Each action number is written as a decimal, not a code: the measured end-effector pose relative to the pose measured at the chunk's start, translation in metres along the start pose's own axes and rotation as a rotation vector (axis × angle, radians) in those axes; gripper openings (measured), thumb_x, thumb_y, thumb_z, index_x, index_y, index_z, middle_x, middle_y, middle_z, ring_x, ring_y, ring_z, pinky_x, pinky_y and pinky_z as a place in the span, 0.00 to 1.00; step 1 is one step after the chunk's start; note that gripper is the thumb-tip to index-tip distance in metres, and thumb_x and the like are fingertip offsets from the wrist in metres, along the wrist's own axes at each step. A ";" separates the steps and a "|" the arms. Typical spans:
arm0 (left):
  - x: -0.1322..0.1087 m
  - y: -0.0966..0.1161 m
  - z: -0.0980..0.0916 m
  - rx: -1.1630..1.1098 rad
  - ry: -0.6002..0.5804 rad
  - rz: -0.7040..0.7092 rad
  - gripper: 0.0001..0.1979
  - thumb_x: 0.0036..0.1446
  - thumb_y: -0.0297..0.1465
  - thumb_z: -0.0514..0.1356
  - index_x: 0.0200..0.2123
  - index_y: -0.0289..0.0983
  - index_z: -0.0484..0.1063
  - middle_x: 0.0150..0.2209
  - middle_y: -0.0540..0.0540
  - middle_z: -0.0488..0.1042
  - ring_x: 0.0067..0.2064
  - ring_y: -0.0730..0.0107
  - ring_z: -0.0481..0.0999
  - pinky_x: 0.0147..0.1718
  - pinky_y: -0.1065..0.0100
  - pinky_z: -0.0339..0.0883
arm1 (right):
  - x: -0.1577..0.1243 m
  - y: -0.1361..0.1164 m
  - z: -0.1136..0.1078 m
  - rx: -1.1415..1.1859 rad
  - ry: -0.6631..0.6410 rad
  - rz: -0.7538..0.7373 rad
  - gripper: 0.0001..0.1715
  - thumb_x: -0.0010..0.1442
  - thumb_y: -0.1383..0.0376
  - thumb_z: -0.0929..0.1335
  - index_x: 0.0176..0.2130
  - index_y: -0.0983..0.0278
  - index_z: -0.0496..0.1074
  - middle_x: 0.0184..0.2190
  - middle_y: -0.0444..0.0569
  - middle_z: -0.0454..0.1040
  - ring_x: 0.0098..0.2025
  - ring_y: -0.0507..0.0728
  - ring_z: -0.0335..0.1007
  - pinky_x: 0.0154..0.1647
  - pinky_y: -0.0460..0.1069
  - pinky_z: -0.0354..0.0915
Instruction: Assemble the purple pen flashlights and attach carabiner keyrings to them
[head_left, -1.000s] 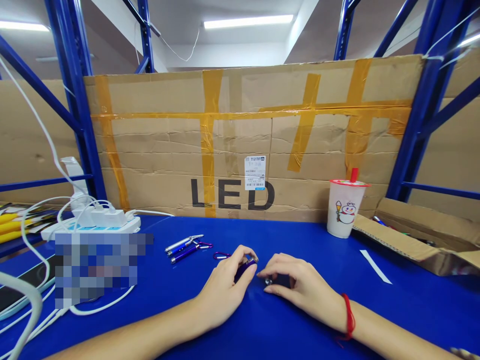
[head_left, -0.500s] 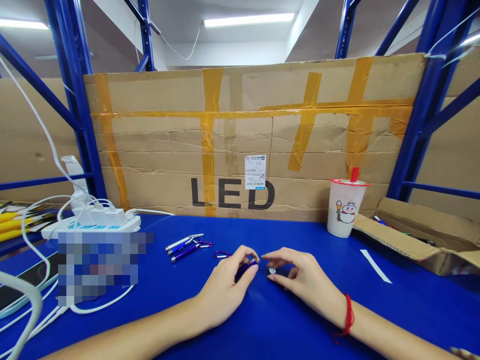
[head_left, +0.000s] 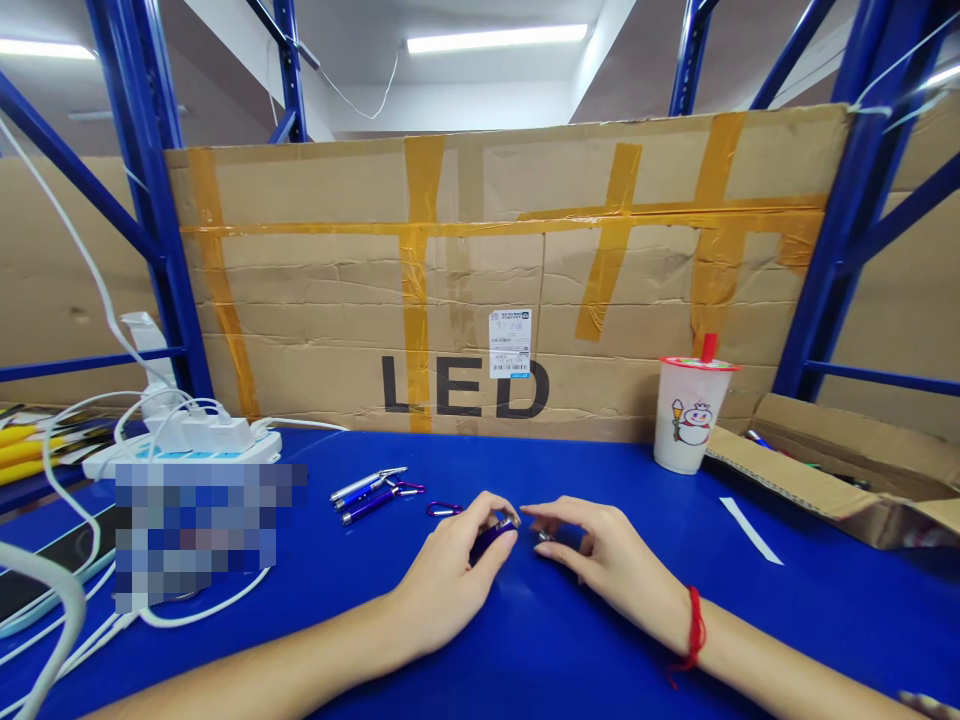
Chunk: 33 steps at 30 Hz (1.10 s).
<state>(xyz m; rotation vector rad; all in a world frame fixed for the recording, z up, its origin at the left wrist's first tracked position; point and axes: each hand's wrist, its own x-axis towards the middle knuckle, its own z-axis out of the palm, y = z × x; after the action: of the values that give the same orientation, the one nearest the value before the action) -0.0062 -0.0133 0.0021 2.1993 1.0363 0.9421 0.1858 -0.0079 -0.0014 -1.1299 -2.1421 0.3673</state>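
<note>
My left hand (head_left: 457,575) is closed around a purple metal penlight (head_left: 495,535), its end pointing right. A purple carabiner clip (head_left: 444,509) shows just behind this hand on the blue tabletop. Across a small gap, my right hand (head_left: 600,540) has its thumb and fingers curved around a small round silver piece (head_left: 544,537), which looks like a button cell or a little cap. The fingers partly hide it. Left of my left hand lie three slim penlights, a silver one (head_left: 360,486), a blue one (head_left: 370,491) and a purple one (head_left: 369,506).
A white drink cup (head_left: 688,420) with a red straw stands at the back right, beside an open cardboard box (head_left: 810,480). A white strip (head_left: 751,531) lies before them. At left are a power strip (head_left: 187,450), cables and a phone (head_left: 56,565). Large cardboard (head_left: 480,270) forms the back.
The silver piece has turned slightly and sits closer to my right thumb, with less of its pale face showing. My left hand and the penlight have stayed in place.
</note>
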 end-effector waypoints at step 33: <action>0.000 0.000 0.001 -0.012 -0.036 0.007 0.07 0.59 0.32 0.50 0.40 0.41 0.65 0.38 0.52 0.72 0.40 0.71 0.70 0.40 0.71 0.60 | 0.001 -0.002 0.003 0.246 0.201 0.074 0.14 0.53 0.62 0.67 0.41 0.64 0.71 0.37 0.51 0.72 0.35 0.55 0.72 0.19 0.43 0.70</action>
<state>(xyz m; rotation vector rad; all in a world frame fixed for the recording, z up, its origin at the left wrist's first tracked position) -0.0057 -0.0133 0.0014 2.2034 1.0042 0.9066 0.1822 -0.0078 -0.0020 -1.0586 -1.8283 0.5133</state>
